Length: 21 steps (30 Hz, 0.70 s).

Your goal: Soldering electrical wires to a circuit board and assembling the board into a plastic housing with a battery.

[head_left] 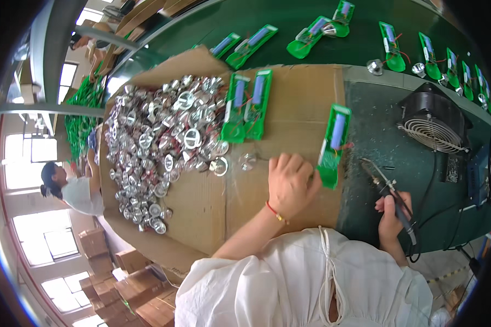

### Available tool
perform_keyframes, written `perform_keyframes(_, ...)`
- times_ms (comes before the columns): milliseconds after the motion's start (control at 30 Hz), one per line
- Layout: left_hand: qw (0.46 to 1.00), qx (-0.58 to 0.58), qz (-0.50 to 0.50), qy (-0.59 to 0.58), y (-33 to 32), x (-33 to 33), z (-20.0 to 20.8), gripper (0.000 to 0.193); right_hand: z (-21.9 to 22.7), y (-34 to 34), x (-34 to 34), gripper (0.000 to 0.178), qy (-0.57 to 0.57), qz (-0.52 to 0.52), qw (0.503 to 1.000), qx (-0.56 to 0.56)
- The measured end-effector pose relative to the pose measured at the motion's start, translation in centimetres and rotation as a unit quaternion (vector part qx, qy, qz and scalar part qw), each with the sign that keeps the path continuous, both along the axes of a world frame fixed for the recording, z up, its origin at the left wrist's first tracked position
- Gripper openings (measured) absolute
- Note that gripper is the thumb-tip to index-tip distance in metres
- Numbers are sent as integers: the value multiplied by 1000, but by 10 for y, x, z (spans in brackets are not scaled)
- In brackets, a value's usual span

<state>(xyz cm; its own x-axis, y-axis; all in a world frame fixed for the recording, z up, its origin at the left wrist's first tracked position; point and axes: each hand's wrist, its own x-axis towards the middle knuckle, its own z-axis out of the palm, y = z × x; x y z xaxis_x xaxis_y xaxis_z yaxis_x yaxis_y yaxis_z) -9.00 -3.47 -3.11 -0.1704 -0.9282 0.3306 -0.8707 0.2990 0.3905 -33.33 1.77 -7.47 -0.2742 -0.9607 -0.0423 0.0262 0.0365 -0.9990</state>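
Gripping a soldering iron (402, 210) by its dark handle, the right hand (393, 215) is closed around it, the metal tip slanting up and left over the dark green bench (359, 212). The left hand (290, 182) has its fingers bunched just beside the lower end of a green housing (333, 146); I cannot tell whether it pinches anything. That housing lies tilted near the right edge of the cardboard (202, 204), holding a blue-violet cylinder and thin red wire. A loose cup (247, 162) sits left of the left hand, and beyond it a heap of reflector cups (163, 144) crowds the cardboard's left part. Two more housings (237, 111) lie side by side against the heap's upper right. Between the iron and a row of green parts (391, 49) stands a black fan (433, 117) with a round wire grille. The cups are shiny, bowl-shaped and mirror-like; the housings smooth and elongated; the cardboard matt and creased
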Motion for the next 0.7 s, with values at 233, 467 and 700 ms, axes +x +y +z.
perform_keyframes(233, 968, -26, 246, -32, 34, 88, 12, 21, 4, 6, 4, 19, 38, -16, 999, -17)
perform_keyframes(467, 967, -46, 209, -138, 23, 75, -8, 26, 18, 24, 19, 17, 32, 27, 999, -34)
perform_keyframes(700, 990, 35, 139, -1, 54, 67, -14, 10, 23, 37, 15, 14, 24, 38, 998, -34)
